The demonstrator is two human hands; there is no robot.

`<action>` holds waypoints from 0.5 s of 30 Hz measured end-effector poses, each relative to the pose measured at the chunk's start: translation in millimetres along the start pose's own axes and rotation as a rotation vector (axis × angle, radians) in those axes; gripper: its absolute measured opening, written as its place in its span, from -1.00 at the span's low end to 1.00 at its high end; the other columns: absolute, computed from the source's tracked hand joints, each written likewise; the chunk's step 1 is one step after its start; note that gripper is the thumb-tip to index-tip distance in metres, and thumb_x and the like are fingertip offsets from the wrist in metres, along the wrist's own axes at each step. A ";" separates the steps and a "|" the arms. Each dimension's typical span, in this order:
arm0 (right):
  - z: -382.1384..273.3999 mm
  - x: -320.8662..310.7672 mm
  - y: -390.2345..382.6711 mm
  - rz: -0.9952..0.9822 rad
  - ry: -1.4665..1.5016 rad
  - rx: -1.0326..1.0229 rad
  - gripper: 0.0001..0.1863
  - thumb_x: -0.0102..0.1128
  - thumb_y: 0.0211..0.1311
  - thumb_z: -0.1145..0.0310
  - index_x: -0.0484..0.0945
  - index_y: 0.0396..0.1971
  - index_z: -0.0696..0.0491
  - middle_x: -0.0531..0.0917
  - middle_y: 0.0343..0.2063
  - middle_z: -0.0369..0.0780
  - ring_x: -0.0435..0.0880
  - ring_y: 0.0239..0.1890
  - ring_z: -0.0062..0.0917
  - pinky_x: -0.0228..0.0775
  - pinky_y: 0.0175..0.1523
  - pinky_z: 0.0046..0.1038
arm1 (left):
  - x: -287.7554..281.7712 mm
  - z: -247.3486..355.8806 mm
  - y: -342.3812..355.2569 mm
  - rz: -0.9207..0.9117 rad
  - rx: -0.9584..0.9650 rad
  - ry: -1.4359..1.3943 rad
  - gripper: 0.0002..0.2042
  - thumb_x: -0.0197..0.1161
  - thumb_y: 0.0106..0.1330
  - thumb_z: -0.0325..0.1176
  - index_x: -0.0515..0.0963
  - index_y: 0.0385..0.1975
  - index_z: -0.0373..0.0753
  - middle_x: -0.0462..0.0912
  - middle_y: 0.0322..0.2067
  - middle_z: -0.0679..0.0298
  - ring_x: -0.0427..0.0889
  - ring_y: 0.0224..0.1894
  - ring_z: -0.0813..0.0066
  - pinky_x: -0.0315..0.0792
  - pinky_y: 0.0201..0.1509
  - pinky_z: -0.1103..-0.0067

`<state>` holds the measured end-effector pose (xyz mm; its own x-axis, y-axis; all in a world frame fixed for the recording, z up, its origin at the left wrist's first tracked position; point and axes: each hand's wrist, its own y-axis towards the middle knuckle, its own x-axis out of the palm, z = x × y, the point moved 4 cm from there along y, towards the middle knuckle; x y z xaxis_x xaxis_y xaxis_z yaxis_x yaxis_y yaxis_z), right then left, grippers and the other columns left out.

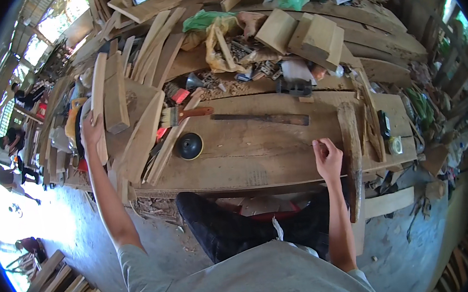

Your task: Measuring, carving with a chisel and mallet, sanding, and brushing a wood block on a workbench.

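My left hand [91, 130] grips a pale wooden strip [99, 85] at the left of the workbench, beside a thick plank [115, 106]. My right hand [328, 157] is loosely curled with nothing visible in it, just left of a rough upright wooden bar [350, 147]. Between my hands, on a wide board [252, 161], are a round black disc [189, 146], a brush [192, 112] with an orange-brown handle and a long dark tool [259, 118] with a wooden handle, lying crosswise.
Wood offcuts [313, 39], a crumpled yellow bag [220, 41], green plastic [206, 19] and a dark clamp-like tool [294, 86] crowd the back. People [14, 143] are farther left. More planks [63, 289] lie at lower left.
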<state>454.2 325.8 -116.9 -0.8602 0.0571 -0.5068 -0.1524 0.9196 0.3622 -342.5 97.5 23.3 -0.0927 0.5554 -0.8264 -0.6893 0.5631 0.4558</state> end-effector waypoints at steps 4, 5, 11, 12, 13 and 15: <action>0.5 -6.7 -0.6 0.022 -0.015 0.019 -0.80 0.40 0.45 0.30 0.67 -0.34 0.11 0.37 -0.76 -0.26 0.27 -0.73 -0.61 0.14 -0.53 -0.45 | 31.0 0.4 -0.7 -0.092 0.011 -0.293 -0.37 0.38 0.45 0.01 0.56 0.36 -0.32 0.67 0.27 -0.01 0.66 0.31 0.15 0.47 0.40 0.37; -2.3 -7.0 0.1 0.027 0.001 0.017 -0.80 0.40 0.45 0.31 0.67 -0.34 0.11 0.37 -0.77 -0.26 0.27 -0.74 -0.61 0.14 -0.54 -0.44 | 21.7 2.9 1.0 -0.086 0.081 -0.262 -0.40 0.37 0.47 0.01 0.58 0.33 -0.34 0.69 0.25 0.01 0.66 0.29 0.18 0.47 0.40 0.40; -7.5 2.0 -2.9 -0.005 -0.021 -0.010 -0.81 0.39 0.44 0.29 0.67 -0.33 0.10 0.39 -0.77 -0.23 0.33 -0.75 -0.52 0.19 -0.53 -0.40 | -25.5 26.1 -12.1 -0.013 -0.016 -0.315 -0.59 0.26 0.60 -0.16 0.64 0.20 -0.38 0.73 0.06 0.05 0.69 0.17 0.17 0.48 0.32 0.37; -5.1 -2.1 -2.8 -0.001 -0.068 -0.029 -0.81 0.40 0.43 0.29 0.68 -0.33 0.09 0.39 -0.77 -0.23 0.34 -0.74 -0.50 0.20 -0.53 -0.39 | -18.6 63.2 -38.8 0.174 0.128 -0.243 -0.63 0.25 0.60 -0.20 0.64 0.17 -0.38 0.72 0.05 0.04 0.68 0.16 0.13 0.47 0.32 0.34; -2.5 -6.6 -3.7 -0.002 -0.104 -0.005 -0.80 0.41 0.42 0.29 0.67 -0.34 0.10 0.41 -0.76 -0.22 0.36 -0.73 -0.46 0.21 -0.52 -0.38 | -14.3 111.9 -74.0 0.368 0.277 -0.170 -0.67 0.24 0.61 -0.23 0.64 0.14 -0.38 0.71 0.04 0.03 0.67 0.15 0.08 0.46 0.32 0.31; -3.8 -5.1 -0.3 0.014 -0.082 -0.004 -0.80 0.41 0.41 0.28 0.68 -0.34 0.10 0.41 -0.76 -0.23 0.36 -0.73 -0.47 0.21 -0.52 -0.38 | -20.6 179.3 -136.8 0.488 0.424 -0.280 -0.75 0.23 0.59 -0.34 0.64 0.09 -0.35 0.69 0.09 0.04 0.66 0.15 0.04 0.47 0.31 0.27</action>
<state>456.8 323.8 -111.4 -0.8197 0.1015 -0.5637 -0.1427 0.9170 0.3726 -117.4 118.8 37.2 -0.0924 0.9097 -0.4049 -0.2715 0.3682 0.8892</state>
